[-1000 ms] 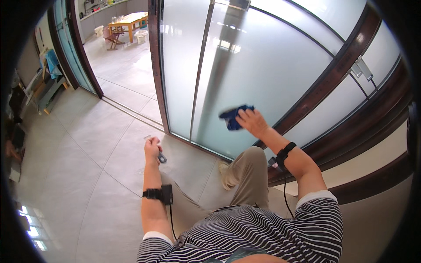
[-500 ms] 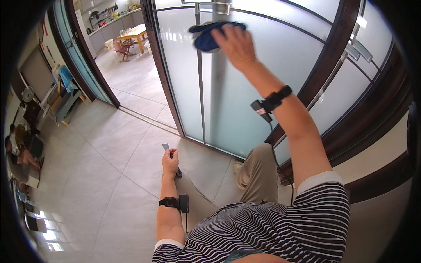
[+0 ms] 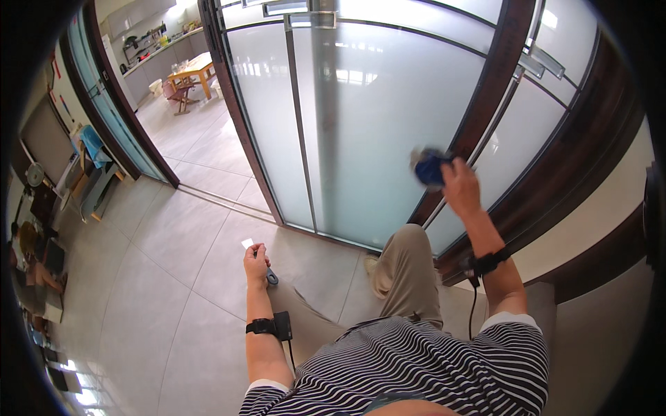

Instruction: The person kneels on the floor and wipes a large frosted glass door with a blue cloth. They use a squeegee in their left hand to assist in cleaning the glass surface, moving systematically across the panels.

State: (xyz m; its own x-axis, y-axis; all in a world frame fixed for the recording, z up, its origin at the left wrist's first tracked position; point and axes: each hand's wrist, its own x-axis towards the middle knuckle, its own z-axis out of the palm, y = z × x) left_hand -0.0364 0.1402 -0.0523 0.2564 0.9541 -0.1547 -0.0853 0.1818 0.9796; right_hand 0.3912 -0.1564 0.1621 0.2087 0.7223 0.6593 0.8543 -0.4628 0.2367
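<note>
The right hand [image 3: 461, 186], fingers closed on the blue cloth [image 3: 431, 168], drops from high on the frosted door [image 3: 388, 125] to near its right frame [image 3: 483, 104], shifting the cloth work there; contact is unclear. The left hand [image 3: 257, 262] stays closed around a scraper [image 3: 272, 278], near the door's lower-left corner.

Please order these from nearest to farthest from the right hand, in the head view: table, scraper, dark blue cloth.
1. Dark blue cloth: in the right hand.
2. Scraper: to the left, in the left hand.
3. Table: far away, upper left.
</note>
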